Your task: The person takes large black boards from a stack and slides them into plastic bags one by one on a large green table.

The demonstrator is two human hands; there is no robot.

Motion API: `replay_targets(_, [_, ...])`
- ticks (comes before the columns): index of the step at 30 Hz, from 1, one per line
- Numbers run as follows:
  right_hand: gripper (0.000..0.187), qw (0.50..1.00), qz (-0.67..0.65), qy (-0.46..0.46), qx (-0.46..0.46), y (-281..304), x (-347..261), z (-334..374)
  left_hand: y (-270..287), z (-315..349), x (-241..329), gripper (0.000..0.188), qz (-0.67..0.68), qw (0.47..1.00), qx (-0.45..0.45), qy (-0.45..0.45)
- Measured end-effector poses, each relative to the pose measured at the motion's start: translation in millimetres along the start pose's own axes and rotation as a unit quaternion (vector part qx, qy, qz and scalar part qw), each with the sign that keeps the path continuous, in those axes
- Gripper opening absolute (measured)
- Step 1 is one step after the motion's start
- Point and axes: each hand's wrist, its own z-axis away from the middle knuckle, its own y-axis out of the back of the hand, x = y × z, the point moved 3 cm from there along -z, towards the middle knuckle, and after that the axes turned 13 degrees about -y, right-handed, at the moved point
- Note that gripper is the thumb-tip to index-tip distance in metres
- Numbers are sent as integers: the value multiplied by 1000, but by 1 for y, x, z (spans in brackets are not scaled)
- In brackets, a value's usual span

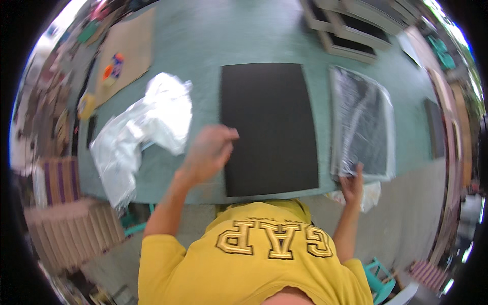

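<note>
A flat black rectangular board (269,127) lies lengthwise on the green table in front of me. Over its left edge is my left hand (211,152), slightly blurred, its fingers curled in and nothing visible in them. My right hand (351,187) grips the near edge of a plastic-wrapped flat package (362,122), thumb on top and the other fingers mostly hidden beneath. Through the clear film a dark panel with a pale border shows. Crumpled shiny plastic wrapping (147,127) is spread to the left of my left hand.
Several stacked pale frames with dark insides (351,33) stand at the far right of the table (198,30). A brown cardboard sheet (129,51) with an orange-and-purple container (113,69) lies at the far left. A dark strip (433,127) sits near the right edge. Green stools stand below.
</note>
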Motion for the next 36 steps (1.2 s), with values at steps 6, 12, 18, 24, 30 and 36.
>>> replay_targets(6, [49, 921, 378, -35, 83, 22, -14, 51, 109, 39, -124, 53, -435, 871, 154, 168])
replay_targets(12, [35, 871, 486, 66, 25, -62, -27, 58, 67, 38, -113, 37, -353, 928, 32, 116])
replay_targets(18, [28, 846, 529, 55, -46, -98, -24, 56, 98, 41, -130, 9, -303, 934, 155, 112])
replay_targets(24, [29, 866, 480, 80, -115, -128, -19, 46, 126, 41, -124, 15, -228, 898, 338, 166])
replay_targets(30, [66, 861, 353, -55, -361, -246, 50, 48, 60, -39, -33, 18, 155, 928, 308, 144])
replay_targets(36, [84, 830, 212, -272, -438, -266, 73, 6, -51, -44, -42, 46, 29, 998, 33, 41])
